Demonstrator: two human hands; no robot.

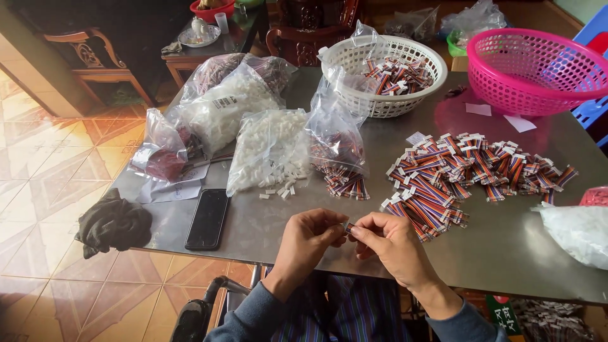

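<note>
Both hands [348, 237] pinch cable piece [349, 227]

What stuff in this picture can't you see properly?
- Head view: the small piece pinched between the left hand and right hand is mostly covered by fingertips.
- Head view: the pink basket is cut off by the right edge, and its inside is hard to make out.
- Head view: the white plastic bag is cut off by the right edge; its contents are hidden.
- Head view: the phone screen is dark.
</note>
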